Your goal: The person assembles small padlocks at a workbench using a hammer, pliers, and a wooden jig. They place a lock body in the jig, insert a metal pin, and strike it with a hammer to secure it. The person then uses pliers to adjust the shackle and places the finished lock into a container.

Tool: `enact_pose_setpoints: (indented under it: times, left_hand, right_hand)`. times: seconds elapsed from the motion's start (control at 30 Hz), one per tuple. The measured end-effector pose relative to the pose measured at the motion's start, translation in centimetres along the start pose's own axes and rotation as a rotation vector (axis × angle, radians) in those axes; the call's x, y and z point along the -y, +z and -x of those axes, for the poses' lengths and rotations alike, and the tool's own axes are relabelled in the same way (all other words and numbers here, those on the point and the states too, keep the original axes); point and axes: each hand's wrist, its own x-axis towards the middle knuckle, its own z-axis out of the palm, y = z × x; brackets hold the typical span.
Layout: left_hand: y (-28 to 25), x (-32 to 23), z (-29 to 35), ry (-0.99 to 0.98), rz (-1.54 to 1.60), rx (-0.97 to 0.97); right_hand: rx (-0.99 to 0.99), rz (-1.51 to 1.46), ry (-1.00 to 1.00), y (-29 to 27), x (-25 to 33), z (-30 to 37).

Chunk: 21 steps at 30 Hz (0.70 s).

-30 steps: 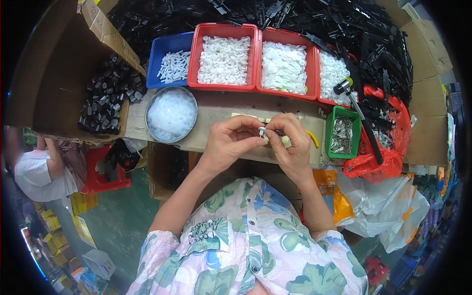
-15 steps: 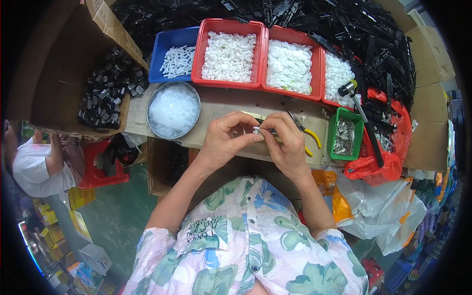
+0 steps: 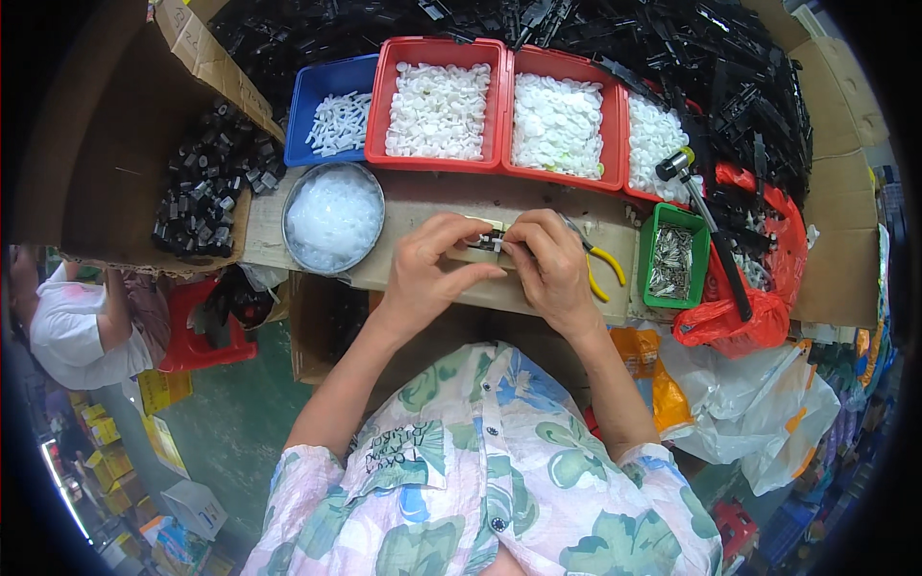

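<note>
A small white plastic part [image 3: 497, 245] sits pinched in the fingertips of my right hand [image 3: 555, 271], against a small pale block with dark and metal bits [image 3: 488, 233] on the bench. My left hand [image 3: 428, 272] is on the block's left side; its thumb stretches apart from the forefinger, with nothing visible between them. My fingers cover part of the block. Just right of my right hand lie yellow-handled pliers [image 3: 605, 273]. A round metal bowl of translucent pieces [image 3: 376, 226] stands left of my left hand.
Behind are a blue bin [image 3: 298, 115] and red bins [image 3: 507, 106] of white parts. To the right: a green tray [image 3: 704, 274] of metal pins, a hammer [image 3: 715, 235] and a red bag [image 3: 740, 328]. Cardboard boxes [image 3: 845, 192] hold black parts. A person [image 3: 82, 322] sits at far left.
Both hands held the white part together before. My left thumb and forefinger have parted from it, and my right hand has brought it to the block, which now shows more.
</note>
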Motion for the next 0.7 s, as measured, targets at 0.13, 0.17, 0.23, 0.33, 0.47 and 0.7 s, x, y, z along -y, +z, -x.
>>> enact_pose_setpoints:
  times: [0.13,0.17,0.23,0.33,0.47,0.7]
  left_hand:
    - [-0.7,0.8,0.3,0.264,-0.391,-0.019]
    - [-0.6,1.1,0.4,0.28,-0.391,-0.007]
    - [-0.2,1.4,0.5,0.312,-0.39,0.017]
    - [-0.1,1.7,0.7,0.334,-0.411,0.034]
    - [-0.2,1.6,0.5,0.35,-0.431,0.053]
    - [-0.2,1.4,0.0,0.395,-0.491,0.071]
  right_hand:
    - [0.004,0.082,-0.011,0.4,-0.5,-0.2]
    - [0.011,0.087,-0.009,0.5,-0.5,-0.2]
    - [0.022,0.096,-0.007,0.6,-0.6,-0.3]
    - [0.035,0.104,-0.009,0.8,-0.7,-0.2]
    - [0.045,0.108,-0.009,1.0,-0.8,-0.2]
    - [0.034,0.083,0.034,0.9,-1.0,0.0]
